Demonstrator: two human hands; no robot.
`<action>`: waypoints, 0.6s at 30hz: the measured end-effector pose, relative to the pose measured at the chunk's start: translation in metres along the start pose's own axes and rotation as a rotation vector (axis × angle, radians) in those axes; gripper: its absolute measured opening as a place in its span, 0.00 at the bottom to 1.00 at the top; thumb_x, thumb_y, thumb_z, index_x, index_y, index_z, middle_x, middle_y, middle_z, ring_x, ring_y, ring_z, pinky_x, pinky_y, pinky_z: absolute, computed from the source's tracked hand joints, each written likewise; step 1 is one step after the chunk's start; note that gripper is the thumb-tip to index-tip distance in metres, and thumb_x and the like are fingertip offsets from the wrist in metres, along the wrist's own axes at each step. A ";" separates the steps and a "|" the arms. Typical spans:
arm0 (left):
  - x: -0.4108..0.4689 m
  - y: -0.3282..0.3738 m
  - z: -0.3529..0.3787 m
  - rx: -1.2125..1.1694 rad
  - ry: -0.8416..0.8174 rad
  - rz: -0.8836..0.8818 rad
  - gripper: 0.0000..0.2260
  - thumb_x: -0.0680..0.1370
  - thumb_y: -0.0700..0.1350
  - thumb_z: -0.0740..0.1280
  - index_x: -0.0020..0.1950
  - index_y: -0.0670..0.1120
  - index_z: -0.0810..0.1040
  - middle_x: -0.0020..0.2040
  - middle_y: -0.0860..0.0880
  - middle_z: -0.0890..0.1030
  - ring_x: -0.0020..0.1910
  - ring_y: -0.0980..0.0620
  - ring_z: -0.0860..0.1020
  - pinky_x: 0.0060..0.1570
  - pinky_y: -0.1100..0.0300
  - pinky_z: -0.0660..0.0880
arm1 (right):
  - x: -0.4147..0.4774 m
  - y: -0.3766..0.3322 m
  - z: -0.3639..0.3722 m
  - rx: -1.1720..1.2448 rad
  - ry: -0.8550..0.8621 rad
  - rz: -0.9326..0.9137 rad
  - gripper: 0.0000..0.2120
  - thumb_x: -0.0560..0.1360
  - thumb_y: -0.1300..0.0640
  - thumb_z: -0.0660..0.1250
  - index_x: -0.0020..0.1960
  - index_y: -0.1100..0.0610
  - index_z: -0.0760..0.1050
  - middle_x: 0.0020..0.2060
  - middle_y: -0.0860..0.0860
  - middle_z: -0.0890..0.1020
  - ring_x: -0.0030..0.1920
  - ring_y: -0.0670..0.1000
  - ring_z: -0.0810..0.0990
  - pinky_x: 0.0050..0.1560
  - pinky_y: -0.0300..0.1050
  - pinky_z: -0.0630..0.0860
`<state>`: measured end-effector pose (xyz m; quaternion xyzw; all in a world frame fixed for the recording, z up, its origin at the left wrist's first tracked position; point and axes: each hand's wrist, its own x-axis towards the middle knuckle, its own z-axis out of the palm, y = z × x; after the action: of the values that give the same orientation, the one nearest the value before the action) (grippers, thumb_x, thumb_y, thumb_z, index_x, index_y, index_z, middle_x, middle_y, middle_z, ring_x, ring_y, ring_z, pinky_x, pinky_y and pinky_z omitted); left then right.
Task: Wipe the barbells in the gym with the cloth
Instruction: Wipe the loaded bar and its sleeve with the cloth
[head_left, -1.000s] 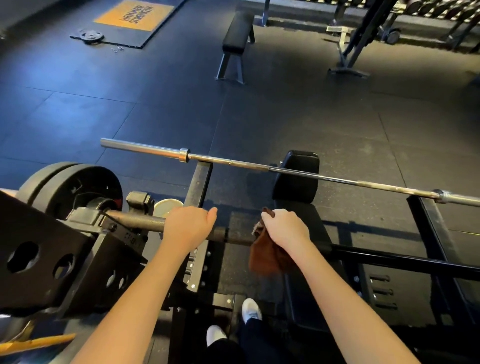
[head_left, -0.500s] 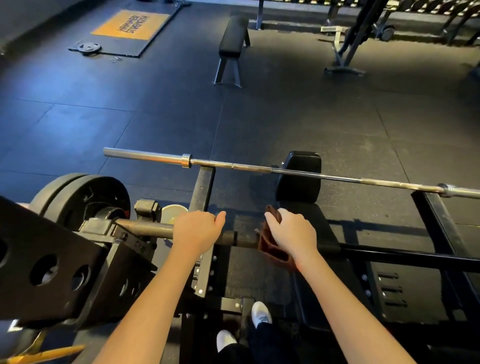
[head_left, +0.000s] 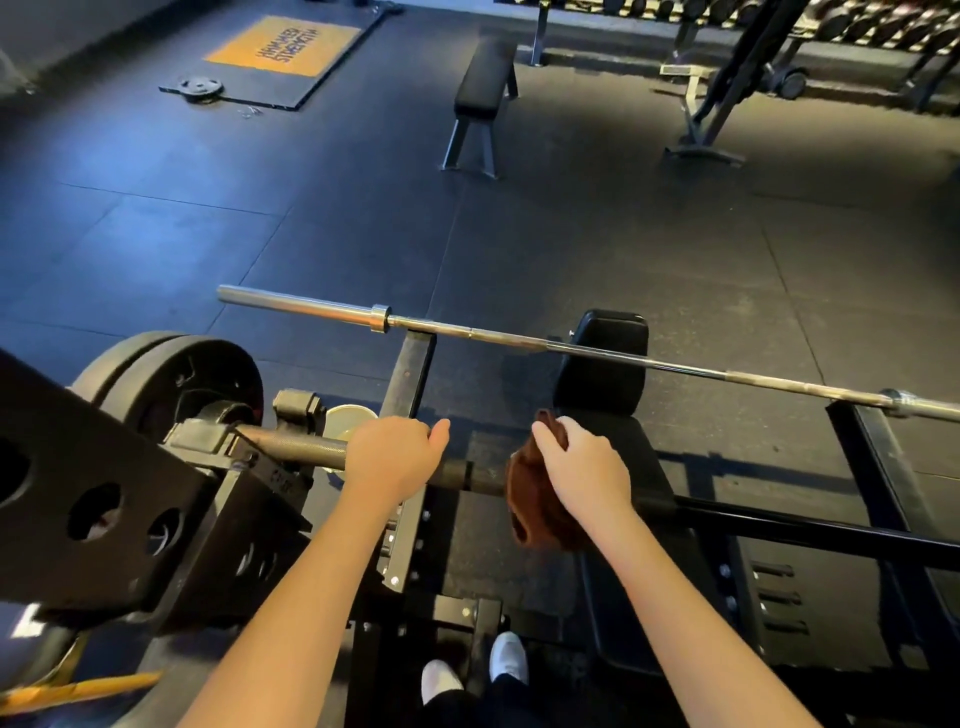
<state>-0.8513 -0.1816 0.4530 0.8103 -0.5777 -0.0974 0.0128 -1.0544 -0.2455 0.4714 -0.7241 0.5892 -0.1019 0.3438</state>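
I see the dark barbell (head_left: 296, 446) across the rack's near edge, plates (head_left: 171, 384) on its left end. The brown cloth (head_left: 535, 514) wraps the bar under my right hand (head_left: 587, 470), fingers curled over it. My left hand (head_left: 395, 457) grips bare bar just beside.

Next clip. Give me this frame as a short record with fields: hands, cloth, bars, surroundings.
setting: gym, dark rubber floor
left hand: grips the dark barbell
right hand: holds the brown cloth against the same bar
plates: black plates on that bar's left end
second bar: silver barbell, unloaded, beyond the hands
background: flat bench
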 end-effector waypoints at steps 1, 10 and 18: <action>0.000 -0.001 0.001 0.006 -0.002 -0.002 0.27 0.83 0.57 0.47 0.34 0.46 0.75 0.33 0.47 0.78 0.34 0.50 0.78 0.41 0.53 0.78 | -0.009 0.005 0.005 0.001 0.010 -0.108 0.17 0.81 0.40 0.54 0.60 0.47 0.74 0.46 0.45 0.79 0.46 0.47 0.78 0.48 0.45 0.71; 0.000 0.002 0.003 -0.013 0.003 -0.026 0.27 0.84 0.56 0.47 0.36 0.45 0.76 0.34 0.47 0.79 0.34 0.50 0.78 0.42 0.53 0.78 | -0.010 -0.005 0.032 -0.436 0.230 -0.517 0.18 0.80 0.42 0.55 0.47 0.52 0.77 0.35 0.47 0.78 0.34 0.49 0.78 0.35 0.42 0.69; 0.000 -0.001 0.006 -0.016 0.019 -0.040 0.25 0.83 0.57 0.47 0.33 0.48 0.72 0.32 0.48 0.77 0.33 0.50 0.77 0.40 0.53 0.78 | -0.015 -0.016 0.007 -0.229 -0.320 -0.331 0.21 0.76 0.40 0.66 0.66 0.45 0.68 0.56 0.44 0.77 0.55 0.47 0.77 0.54 0.45 0.75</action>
<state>-0.8515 -0.1811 0.4465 0.8225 -0.5604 -0.0944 0.0230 -1.0423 -0.2278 0.4806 -0.8519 0.4083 0.0267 0.3270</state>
